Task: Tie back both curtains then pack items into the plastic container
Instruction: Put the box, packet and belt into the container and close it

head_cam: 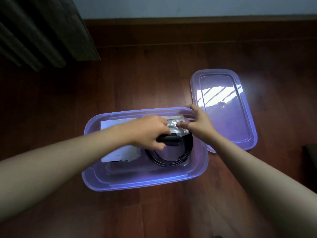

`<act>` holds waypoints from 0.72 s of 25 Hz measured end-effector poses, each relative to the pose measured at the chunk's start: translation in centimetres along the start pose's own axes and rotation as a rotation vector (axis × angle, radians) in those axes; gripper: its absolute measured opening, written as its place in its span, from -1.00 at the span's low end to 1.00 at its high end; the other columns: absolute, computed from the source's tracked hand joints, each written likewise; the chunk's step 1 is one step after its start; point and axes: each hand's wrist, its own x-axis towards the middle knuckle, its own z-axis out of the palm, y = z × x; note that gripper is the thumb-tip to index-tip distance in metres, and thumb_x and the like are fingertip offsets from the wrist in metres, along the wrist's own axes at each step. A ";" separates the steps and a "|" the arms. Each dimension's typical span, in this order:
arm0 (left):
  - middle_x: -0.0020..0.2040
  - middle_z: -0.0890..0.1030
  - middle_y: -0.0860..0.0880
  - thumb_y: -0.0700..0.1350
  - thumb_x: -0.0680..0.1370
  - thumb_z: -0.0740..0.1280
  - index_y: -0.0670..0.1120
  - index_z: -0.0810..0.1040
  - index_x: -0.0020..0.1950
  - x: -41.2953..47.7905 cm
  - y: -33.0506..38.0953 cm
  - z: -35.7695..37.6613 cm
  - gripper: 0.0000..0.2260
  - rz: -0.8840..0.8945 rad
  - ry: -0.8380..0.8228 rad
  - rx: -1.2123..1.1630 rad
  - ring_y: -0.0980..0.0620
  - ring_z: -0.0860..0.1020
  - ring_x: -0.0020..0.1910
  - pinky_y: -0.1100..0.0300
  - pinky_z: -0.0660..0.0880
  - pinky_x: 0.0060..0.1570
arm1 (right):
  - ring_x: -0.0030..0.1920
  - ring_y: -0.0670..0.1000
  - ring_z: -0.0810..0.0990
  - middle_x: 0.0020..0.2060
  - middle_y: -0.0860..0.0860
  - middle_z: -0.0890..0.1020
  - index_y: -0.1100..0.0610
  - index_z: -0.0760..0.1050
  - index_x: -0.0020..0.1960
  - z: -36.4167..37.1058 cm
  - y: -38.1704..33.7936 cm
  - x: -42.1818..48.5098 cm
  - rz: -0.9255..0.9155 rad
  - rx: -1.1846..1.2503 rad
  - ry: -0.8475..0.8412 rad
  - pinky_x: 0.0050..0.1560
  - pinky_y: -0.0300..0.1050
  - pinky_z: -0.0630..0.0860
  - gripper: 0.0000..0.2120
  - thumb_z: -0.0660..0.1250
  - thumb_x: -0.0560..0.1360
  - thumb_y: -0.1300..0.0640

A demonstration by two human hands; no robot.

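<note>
on a wooden floor (pixel 137 74), a translucent purple plastic container (pixel 142 184) holds our packing. our left hand (pixel 149 131) curls around the black handles (pixel 171 140) of a coiled cord (pixel 171 163), seemingly settling it flat; our right hand (pixel 197 122) pinches a crinkled silver foil packet (pixel 171 125) clear, at the far wall.

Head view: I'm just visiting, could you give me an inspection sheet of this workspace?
Surface: dark wooden floor, with glare by the lid.
Job's things: open purple container on the floor, holding white packets, a foil packet and a black plug; lid lies beside it on the right.
Clutter: dark object at the right edge, unidentifiable.
Hands: left hand grips the plug; right hand has its thumb on the foil packet, grip unclear.
Cables: black cable coiled inside the container.
Surroundings: dark curtain top left, pale wall, wooden skirting.
</note>
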 end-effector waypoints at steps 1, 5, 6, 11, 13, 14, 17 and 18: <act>-0.02 0.57 -0.10 -0.01 0.47 0.32 -0.13 0.57 0.07 0.6 0.8 1.2 -0.74 -0.003 -0.042 0.109 -0.08 0.49 0.02 0.10 0.38 -0.01 | -0.02 -0.13 0.58 -0.01 -0.07 0.62 0.12 0.45 0.10 0.0 0.0 0.0 0.000 0.003 0.001 -0.08 -0.46 0.44 -0.58 0.52 0.31 0.28; 0.08 0.55 -0.18 -0.09 0.54 0.29 -0.22 0.48 0.12 2.6 1.8 4.3 -0.75 -0.087 -0.160 0.309 -0.20 0.47 0.14 -0.05 0.45 0.10 | 0.04 -0.06 0.59 0.01 -0.06 0.63 0.15 0.46 0.10 -0.1 0.0 0.0 0.005 -0.006 -0.002 0.08 -0.20 0.49 -0.57 0.52 0.30 0.28; 0.07 0.55 -0.19 -0.11 0.53 0.30 -0.23 0.47 0.11 2.9 1.7 4.6 -0.77 -0.115 -0.177 0.302 -0.22 0.49 0.12 -0.09 0.48 0.07 | 0.06 -0.05 0.60 0.01 -0.06 0.63 0.16 0.47 0.10 -0.1 0.0 0.1 0.009 0.001 -0.008 0.09 -0.17 0.50 -0.57 0.53 0.30 0.27; 0.00 0.59 -0.19 -0.11 0.58 0.22 -0.22 0.53 0.03 2.4 2.3 4.3 -0.81 -0.110 -0.133 0.363 -0.23 0.58 -0.04 -0.02 0.53 -0.15 | 0.08 -0.07 0.59 0.06 -0.04 0.63 0.15 0.46 0.13 -0.4 -0.1 0.1 0.031 0.030 -0.042 0.08 -0.20 0.51 -0.57 0.52 0.31 0.26; -0.22 0.60 -0.16 -0.15 0.53 0.22 -0.19 0.53 -0.16 1.4 2.5 4.3 -0.84 0.036 0.181 0.374 -0.19 0.60 -0.30 0.08 0.45 -0.42 | 0.09 -0.10 0.57 0.07 -0.05 0.61 0.08 0.47 0.14 -0.4 -0.4 -0.4 0.025 0.088 -0.021 0.11 -0.21 0.49 -0.60 0.49 0.36 0.19; -0.27 0.60 -0.14 -0.13 0.52 0.20 -0.17 0.54 -0.20 0.8 2.8 4.6 -0.81 0.092 0.346 0.329 -0.16 0.59 -0.35 0.12 0.46 -0.47 | 0.07 -0.11 0.56 0.05 -0.06 0.60 0.06 0.47 0.13 -0.4 -0.7 -0.7 0.008 0.153 0.046 0.11 -0.23 0.47 -0.67 0.46 0.40 0.14; 0.08 0.65 -0.17 0.04 0.59 0.11 -0.21 0.59 0.15 -0.5 4.9 6.6 -0.59 0.075 0.527 0.086 -0.12 0.63 0.04 0.06 0.53 0.05 | -0.11 -0.11 0.53 -0.13 -0.06 0.57 0.10 0.48 -0.02 -0.8 -1.1 -1.3 0.100 0.379 0.586 0.02 -0.19 0.43 -0.86 0.33 0.51 0.04; 0.22 0.59 -0.18 0.10 0.61 0.04 -0.23 0.53 0.26 -0.9 6.2 7.6 -0.51 0.054 0.523 0.104 -0.11 0.58 0.19 0.07 0.47 0.19 | -0.09 -0.05 0.53 -0.12 -0.03 0.56 0.12 0.46 -0.01 -1.2 -0.8 -1.6 0.203 0.372 0.806 0.03 -0.12 0.42 -0.82 0.30 0.51 0.01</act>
